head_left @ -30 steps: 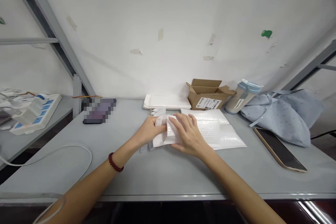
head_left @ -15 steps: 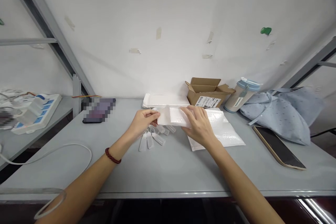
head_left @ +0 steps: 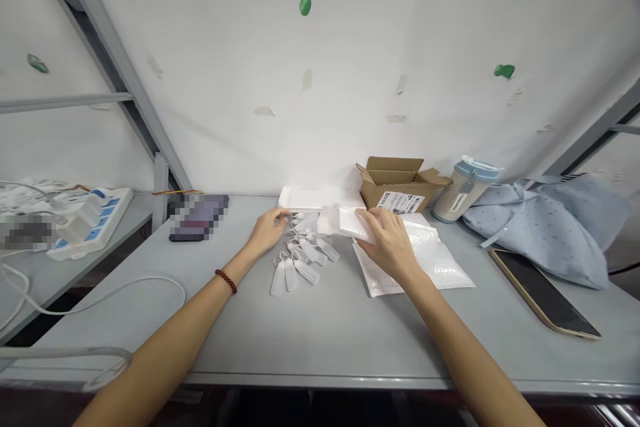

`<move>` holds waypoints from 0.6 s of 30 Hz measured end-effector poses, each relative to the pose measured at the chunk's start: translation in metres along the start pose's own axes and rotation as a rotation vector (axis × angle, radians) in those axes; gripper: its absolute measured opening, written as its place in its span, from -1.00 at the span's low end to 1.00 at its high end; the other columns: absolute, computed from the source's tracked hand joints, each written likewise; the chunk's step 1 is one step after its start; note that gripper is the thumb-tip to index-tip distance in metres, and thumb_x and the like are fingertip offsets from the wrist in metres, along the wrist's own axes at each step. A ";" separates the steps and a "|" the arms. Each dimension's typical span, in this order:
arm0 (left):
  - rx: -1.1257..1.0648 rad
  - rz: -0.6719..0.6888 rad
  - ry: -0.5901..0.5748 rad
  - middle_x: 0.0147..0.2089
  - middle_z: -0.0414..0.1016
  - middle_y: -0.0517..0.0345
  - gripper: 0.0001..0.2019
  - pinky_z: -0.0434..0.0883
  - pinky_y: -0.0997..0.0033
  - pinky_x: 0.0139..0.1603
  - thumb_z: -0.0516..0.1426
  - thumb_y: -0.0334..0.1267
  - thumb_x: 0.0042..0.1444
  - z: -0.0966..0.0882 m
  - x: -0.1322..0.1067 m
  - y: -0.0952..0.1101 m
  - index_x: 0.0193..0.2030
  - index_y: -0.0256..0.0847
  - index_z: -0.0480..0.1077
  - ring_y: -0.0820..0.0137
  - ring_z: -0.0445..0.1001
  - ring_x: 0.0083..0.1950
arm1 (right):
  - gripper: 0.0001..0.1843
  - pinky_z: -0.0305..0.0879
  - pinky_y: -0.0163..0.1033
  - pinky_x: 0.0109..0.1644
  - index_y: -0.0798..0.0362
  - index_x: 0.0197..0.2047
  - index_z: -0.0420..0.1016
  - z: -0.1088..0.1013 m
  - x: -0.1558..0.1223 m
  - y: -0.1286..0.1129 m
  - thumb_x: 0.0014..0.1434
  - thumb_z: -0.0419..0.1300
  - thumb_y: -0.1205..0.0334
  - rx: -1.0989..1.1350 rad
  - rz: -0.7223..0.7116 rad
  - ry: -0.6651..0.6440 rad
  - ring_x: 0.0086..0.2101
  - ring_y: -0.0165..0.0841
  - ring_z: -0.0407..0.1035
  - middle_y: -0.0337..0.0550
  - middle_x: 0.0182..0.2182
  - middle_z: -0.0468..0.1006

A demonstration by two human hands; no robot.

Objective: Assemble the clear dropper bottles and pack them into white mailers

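My right hand (head_left: 389, 240) is closed around a folded white bubble mailer (head_left: 345, 221), holding it a little above the table. Below that hand, another white bubble mailer (head_left: 440, 263) lies flat. My left hand (head_left: 267, 232), with a beaded bracelet at its wrist, is at the upper left of a pile of translucent white tags (head_left: 313, 251) with small loops. Its fingertips are drawn together at the tag loops; whether they grip one is too small to make out. More white mailers (head_left: 320, 198) lie stacked against the wall behind the tags.
At the back stand an open cardboard box (head_left: 400, 190) and a lidded tumbler (head_left: 463, 190). A pale blue cloth bag (head_left: 550, 227) and a phone (head_left: 543, 293) lie to the right. Leftward are another phone (head_left: 200, 217), a white cable (head_left: 125, 283) and a power strip (head_left: 105, 220).
My left hand has let go of the folded mailer's left end and shifted to the tag pile. My right hand still holds the mailer. The view has tilted slightly upward.
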State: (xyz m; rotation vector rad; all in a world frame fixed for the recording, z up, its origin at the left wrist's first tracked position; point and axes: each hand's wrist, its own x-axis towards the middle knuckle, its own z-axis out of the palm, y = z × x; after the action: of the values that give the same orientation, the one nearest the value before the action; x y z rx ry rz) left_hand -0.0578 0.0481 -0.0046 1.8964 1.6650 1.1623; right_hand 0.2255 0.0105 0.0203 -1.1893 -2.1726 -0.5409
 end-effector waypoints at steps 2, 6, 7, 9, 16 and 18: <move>-0.009 -0.017 -0.001 -0.13 0.57 0.06 -0.76 0.39 0.21 -0.02 0.04 -0.34 0.01 0.004 0.002 -0.001 -0.23 -0.19 0.50 0.24 0.49 -0.12 | -0.58 0.20 -0.09 -0.07 0.09 0.05 0.30 0.001 -0.001 0.000 0.08 0.18 0.32 -0.006 0.012 -0.012 -0.11 -0.12 0.26 0.06 -0.13 0.37; -0.044 -0.021 -0.008 -0.11 0.58 0.07 -0.72 0.38 0.24 0.02 0.02 -0.38 0.01 0.010 0.004 -0.005 -0.20 -0.19 0.51 0.25 0.50 -0.07 | -0.57 0.19 -0.09 -0.07 0.09 0.05 0.30 0.004 -0.002 0.001 0.07 0.17 0.34 -0.011 0.019 -0.031 -0.12 -0.11 0.26 0.06 -0.13 0.39; -0.055 -0.023 -0.012 -0.10 0.58 0.07 -0.71 0.38 0.24 0.04 0.02 -0.38 0.01 0.011 0.004 -0.005 -0.20 -0.20 0.52 0.26 0.49 -0.05 | -0.56 0.19 -0.09 -0.06 0.09 0.05 0.30 0.005 -0.002 0.001 0.06 0.17 0.34 -0.012 0.016 -0.035 -0.12 -0.11 0.26 0.06 -0.12 0.39; -0.080 -0.030 -0.020 -0.08 0.58 0.06 -0.70 0.36 0.24 0.07 0.02 -0.39 0.00 0.011 0.005 -0.006 -0.20 -0.21 0.53 0.25 0.49 -0.02 | -0.56 0.19 -0.08 -0.06 0.10 0.04 0.30 0.006 -0.002 0.001 0.05 0.17 0.35 -0.014 0.008 -0.044 -0.11 -0.11 0.26 0.07 -0.12 0.38; -0.197 -0.077 0.083 -0.11 0.59 0.00 -0.73 0.37 0.24 0.04 0.06 -0.26 0.02 0.000 0.003 0.003 -0.21 -0.26 0.53 0.24 0.51 -0.06 | -0.56 0.18 -0.09 -0.05 0.09 0.04 0.30 0.007 -0.002 0.000 0.04 0.17 0.36 -0.005 0.025 -0.088 -0.11 -0.11 0.26 0.05 -0.11 0.38; -0.272 -0.095 0.163 -0.17 0.60 0.00 -0.76 0.39 0.26 -0.01 0.12 -0.23 -0.02 -0.005 0.001 0.009 -0.26 -0.27 0.53 0.24 0.52 -0.12 | -0.56 0.17 -0.09 -0.04 0.10 0.04 0.30 0.007 -0.002 0.001 0.04 0.17 0.35 -0.001 0.033 -0.092 -0.09 -0.11 0.25 0.06 -0.11 0.38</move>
State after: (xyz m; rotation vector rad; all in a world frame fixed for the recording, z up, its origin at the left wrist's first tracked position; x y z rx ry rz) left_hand -0.0558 0.0454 0.0053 1.5773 1.5649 1.4541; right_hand 0.2249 0.0137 0.0137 -1.2709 -2.2257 -0.4813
